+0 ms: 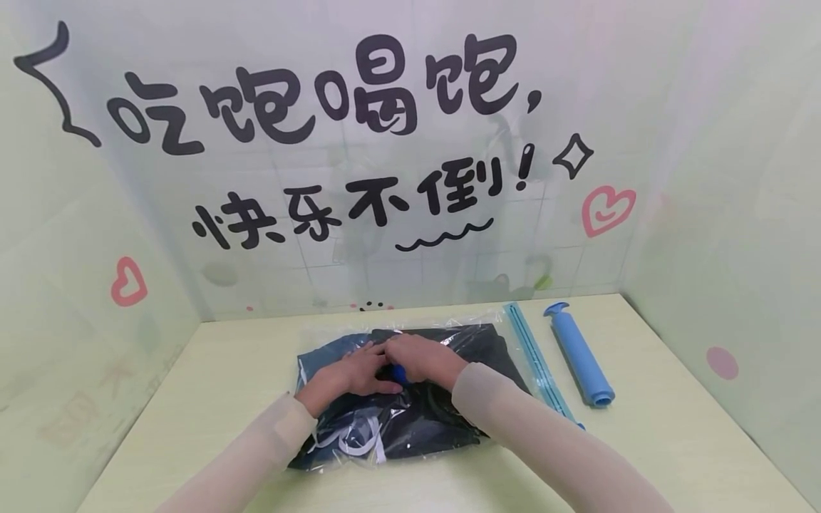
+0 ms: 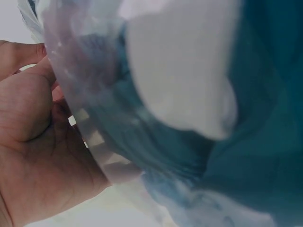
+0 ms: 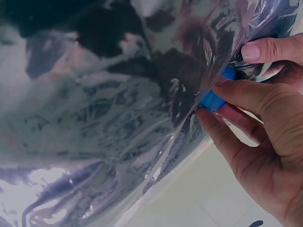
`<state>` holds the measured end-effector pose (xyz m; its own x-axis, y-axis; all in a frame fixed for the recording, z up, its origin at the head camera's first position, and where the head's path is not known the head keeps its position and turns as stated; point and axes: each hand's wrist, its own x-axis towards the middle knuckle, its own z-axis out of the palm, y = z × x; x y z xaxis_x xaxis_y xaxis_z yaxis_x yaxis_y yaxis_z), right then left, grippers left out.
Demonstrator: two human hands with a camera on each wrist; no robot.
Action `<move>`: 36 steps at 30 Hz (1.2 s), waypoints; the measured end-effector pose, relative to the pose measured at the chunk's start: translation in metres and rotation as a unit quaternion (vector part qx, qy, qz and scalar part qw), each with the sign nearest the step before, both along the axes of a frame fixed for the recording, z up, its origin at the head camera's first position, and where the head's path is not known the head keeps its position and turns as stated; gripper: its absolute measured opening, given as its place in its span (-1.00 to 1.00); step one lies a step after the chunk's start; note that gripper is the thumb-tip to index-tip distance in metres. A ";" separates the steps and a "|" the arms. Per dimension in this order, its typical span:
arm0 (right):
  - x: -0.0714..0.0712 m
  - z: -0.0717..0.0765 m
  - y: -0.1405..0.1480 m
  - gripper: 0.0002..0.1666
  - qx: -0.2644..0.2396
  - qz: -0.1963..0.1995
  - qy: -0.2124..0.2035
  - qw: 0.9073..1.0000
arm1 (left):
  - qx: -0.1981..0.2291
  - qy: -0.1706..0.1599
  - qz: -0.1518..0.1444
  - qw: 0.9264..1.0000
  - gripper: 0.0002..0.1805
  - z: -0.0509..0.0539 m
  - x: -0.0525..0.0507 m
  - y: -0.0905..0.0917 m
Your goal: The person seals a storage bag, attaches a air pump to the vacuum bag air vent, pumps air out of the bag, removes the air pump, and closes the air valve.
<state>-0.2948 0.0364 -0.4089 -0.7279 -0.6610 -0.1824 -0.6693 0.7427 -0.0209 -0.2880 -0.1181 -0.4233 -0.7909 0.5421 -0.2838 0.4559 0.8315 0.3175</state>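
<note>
A clear plastic bag (image 1: pixel 410 420) holding dark and blue-grey folded clothes lies flat on the table. Around the middle of its top, my right hand (image 1: pixel 420 358) pinches a blue valve cap (image 3: pixel 213 100) between thumb and fingers, as the right wrist view shows. My left hand (image 1: pixel 360 372) rests on the bag right beside the cap, its fingers spread and its thumb near the cap. In the left wrist view the left hand (image 2: pixel 42 137) is partly behind the bag's film, so its fingertips are hidden.
A blue hand pump (image 1: pixel 580 360) lies on the table to the right of the bag. The bag's blue zip strip (image 1: pixel 541 367) runs along its right edge. Printed curtain walls (image 1: pixel 256 285) enclose the table (image 1: pixel 192 399) at the back and sides.
</note>
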 end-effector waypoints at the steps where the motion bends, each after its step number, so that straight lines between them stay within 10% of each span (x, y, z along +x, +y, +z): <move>1: 0.000 0.000 0.000 -0.80 -0.001 0.001 0.002 1.000 | -0.001 -0.001 0.001 1.000 -0.25 0.000 0.000 0.000; 11: -0.001 -0.002 0.004 -0.74 -0.029 -0.041 -0.036 0.998 | -0.006 -0.002 0.002 1.000 -0.20 -0.002 0.000 -0.003; 24: 0.000 -0.010 0.000 -0.46 -0.081 -0.199 -0.018 0.977 | -0.016 -0.009 -0.003 1.000 -0.15 0.001 0.000 0.000; 36: 0.001 -0.010 -0.001 -0.56 -0.077 -0.204 -0.039 0.975 | -0.017 -0.010 0.000 1.000 -0.17 -0.002 0.000 0.000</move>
